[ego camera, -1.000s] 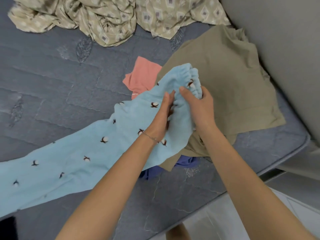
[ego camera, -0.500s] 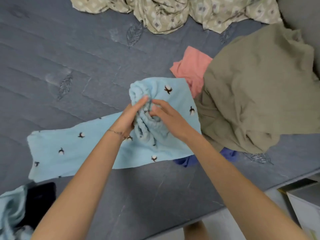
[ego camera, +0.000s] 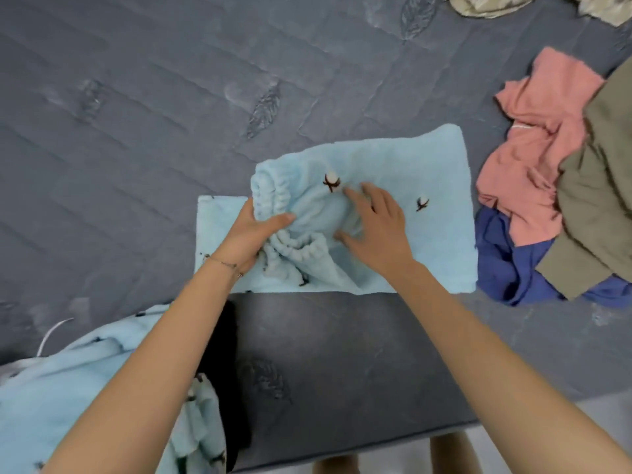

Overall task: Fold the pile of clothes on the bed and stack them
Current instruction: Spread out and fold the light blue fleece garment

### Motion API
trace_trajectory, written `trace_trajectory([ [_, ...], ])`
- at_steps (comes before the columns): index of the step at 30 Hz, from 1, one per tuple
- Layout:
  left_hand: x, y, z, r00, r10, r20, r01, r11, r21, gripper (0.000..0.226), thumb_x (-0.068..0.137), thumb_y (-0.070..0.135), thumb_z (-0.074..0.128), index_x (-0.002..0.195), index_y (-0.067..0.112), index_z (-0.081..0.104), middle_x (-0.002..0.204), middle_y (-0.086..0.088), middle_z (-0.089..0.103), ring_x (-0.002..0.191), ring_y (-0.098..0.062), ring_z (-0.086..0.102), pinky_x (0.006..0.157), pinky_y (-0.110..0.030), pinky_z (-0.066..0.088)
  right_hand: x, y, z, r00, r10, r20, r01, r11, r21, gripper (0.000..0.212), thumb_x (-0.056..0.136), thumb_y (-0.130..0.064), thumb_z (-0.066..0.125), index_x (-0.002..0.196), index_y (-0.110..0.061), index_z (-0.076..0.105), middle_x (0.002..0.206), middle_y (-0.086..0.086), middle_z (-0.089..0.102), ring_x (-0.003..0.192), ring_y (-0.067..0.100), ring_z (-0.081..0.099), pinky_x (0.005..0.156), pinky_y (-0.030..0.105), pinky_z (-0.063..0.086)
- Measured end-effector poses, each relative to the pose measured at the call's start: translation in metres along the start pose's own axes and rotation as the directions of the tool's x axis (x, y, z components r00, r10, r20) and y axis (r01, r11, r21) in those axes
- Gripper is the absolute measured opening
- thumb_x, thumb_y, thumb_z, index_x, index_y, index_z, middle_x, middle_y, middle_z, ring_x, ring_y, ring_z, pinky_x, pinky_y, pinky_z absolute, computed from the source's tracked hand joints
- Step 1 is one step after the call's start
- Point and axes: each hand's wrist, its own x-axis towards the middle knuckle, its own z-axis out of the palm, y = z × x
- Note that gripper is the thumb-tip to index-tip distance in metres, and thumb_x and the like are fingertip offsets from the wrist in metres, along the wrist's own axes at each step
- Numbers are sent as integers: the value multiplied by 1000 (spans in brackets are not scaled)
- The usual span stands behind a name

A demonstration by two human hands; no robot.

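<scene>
Light blue fleece garment: plush, printed with small dark cotton-boll motifs, lying as a rough rectangle at mid-bed on the grey quilted bed, whose cover bears stitched leaf shapes. Its ribbed, gathered elastic band is bunched on top.

Left hand: fingers curled round the gathered band, gripping it.

Right hand: fingers spread, pressing flat on the fleece.

To the right, just beside the fleece, a crumpled pile: pink garment, olive garment draped over it, and navy garment beneath.

Lower left: a second blue fleece piece beside a black item.
</scene>
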Motion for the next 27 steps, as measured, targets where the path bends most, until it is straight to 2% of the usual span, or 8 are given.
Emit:
trace_trajectory([
  [4, -2, -12, -75, 992, -58, -112, 56, 998, -26, 44, 86, 6, 70, 129, 6, 57, 120, -14, 68, 111, -29, 66, 96, -46, 53, -2, -20, 30, 994, 40, 106, -23, 988, -155, 85, 85, -49, 66, 154, -31, 21, 163, 8, 9, 150, 31, 3, 120, 49, 2],
  [7, -2, -30, -113, 979, -85, -186, 83, 996, -19, 35, 85, 10, 73, 119, 10, 64, 117, -13, 70, 104, -25, 69, 93, -46, 54, -6, -27, 46, 983, 85, 163, -49, 975, -215, 89, 86, -54, 62, 156, -34, 9, 164, 6, -1, 151, 30, -4, 120, 50, -1],
  [11, 9, -66, -129, 954, 14, -299, 61, 969, 240, 56, 84, 16, 75, 134, 8, 51, 128, -11, 61, 117, -26, 60, 99, -44, 50, -5, -28, 57, 975, 99, 197, -44, 962, -269, 93, 86, -56, 62, 156, -35, 5, 164, 5, -6, 150, 30, -7, 120, 52, -3],
  [14, 18, -90, -121, 880, 345, -327, -21, 716, 698, 74, 86, 26, 71, 148, 10, 34, 143, -17, 42, 131, -32, 40, 110, -46, 34, -5, -26, 62, 967, 124, 221, -49, 947, -317, 95, 85, -57, 63, 156, -35, 4, 164, 4, -10, 150, 31, -10, 119, 55, -3],
  [17, 15, -96, -89, 807, 575, -131, -145, 409, 901, 57, 93, 30, 59, 145, 13, 42, 147, -19, 39, 138, -38, 32, 114, -52, 25, -8, -23, 69, 960, 144, 240, -54, 937, -347, 98, 83, -58, 63, 156, -37, 1, 164, 3, -14, 150, 31, -13, 119, 56, -3],
  [21, 20, -116, -63, 849, 468, 244, -327, 103, 939, 51, 94, 31, 46, 144, 18, 46, 152, -15, 38, 145, -37, 25, 117, -55, 14, -7, -19, 72, 954, 139, 265, -37, 934, -355, 101, 82, -61, 62, 155, -38, -3, 163, 2, -16, 150, 29, -15, 118, 56, -5],
  [24, 16, -131, -73, 924, 330, 194, -237, 95, 967, 65, 97, 23, 53, 155, 27, 22, 162, -8, 16, 151, -29, 6, 119, -48, 2, -6, -10, 65, 957, 100, 271, 4, 933, -359, 97, 83, -65, 58, 155, -39, -2, 163, 1, -16, 150, 29, -15, 118, 54, -8],
  [27, 5, -145, -91, 923, 359, 138, -130, -47, 990, 82, 93, 10, 56, 156, 29, 7, 164, -7, 10, 151, -26, 5, 118, -45, -9, -7, 2, 56, 963, 75, 258, 21, 936, -352, 89, 88, -68, 49, 156, -37, 2, 164, 1, -15, 150, 29, -16, 118, 52, -13],
])
